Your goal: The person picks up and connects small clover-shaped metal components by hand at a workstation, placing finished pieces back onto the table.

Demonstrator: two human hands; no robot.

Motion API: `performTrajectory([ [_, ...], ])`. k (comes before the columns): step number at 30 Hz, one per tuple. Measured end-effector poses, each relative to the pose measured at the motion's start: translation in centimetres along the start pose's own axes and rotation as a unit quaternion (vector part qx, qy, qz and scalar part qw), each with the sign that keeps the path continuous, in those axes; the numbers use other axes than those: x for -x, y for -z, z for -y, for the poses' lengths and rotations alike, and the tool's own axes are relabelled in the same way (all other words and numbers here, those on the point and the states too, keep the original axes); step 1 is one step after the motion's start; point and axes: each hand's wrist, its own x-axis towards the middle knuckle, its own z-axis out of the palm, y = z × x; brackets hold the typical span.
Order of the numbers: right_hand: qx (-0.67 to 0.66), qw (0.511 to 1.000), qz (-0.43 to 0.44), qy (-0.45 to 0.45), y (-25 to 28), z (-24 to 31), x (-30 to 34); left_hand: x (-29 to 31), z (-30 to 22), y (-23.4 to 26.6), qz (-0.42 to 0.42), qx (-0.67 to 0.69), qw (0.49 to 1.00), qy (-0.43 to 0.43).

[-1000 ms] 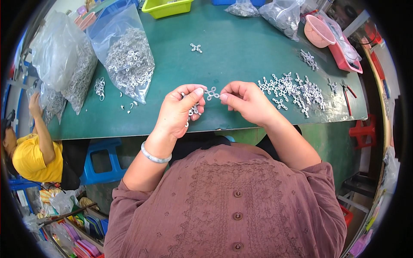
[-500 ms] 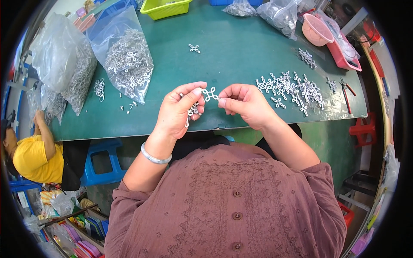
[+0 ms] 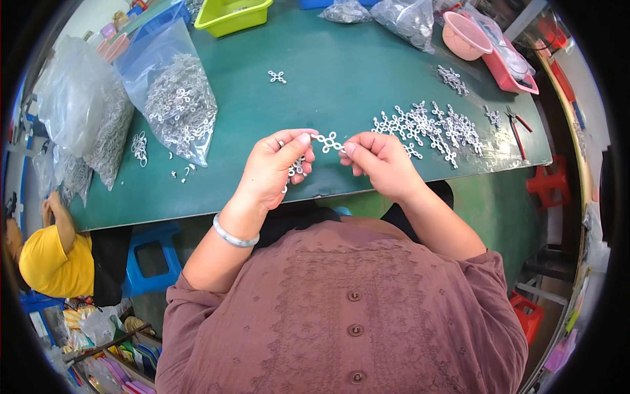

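Over the table's near edge, my left hand pinches one end of a silvery cross-shaped link piece made of small loops. On its other side, my right hand grips a loop between thumb and forefinger. More small metal link pieces are tucked under the curled fingers of my left hand. Right of my hands lies a spread pile of similar cross-shaped pieces. A single cross piece rests farther off on the green table.
Clear bags of metal links stand at the left, beside loose links and small scraps. Red-handled pliers lie at the right edge. A lime tray and pink basket sit behind. A person in yellow works at far left.
The whole view has shifted, moving table things left. Between my hands the cross piece has turned slightly and now sits a little farther right; both hands keep hold.
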Motion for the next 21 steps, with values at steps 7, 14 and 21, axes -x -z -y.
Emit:
performTrajectory([
  [7,-0.272,0.952,-0.024,-0.142,2.0,-0.9,1.0,-0.1,0.3,0.3,0.001,0.022,1.000,0.017],
  [14,-0.268,0.942,-0.070,-0.190,3.0,-1.1,1.3,0.5,0.4,1.2,-0.008,0.042,0.999,0.019],
  [21,0.123,0.984,-0.054,-0.118,5.2,-1.4,4.1,1.8,0.6,2.4,-0.033,0.066,0.997,0.018],
])
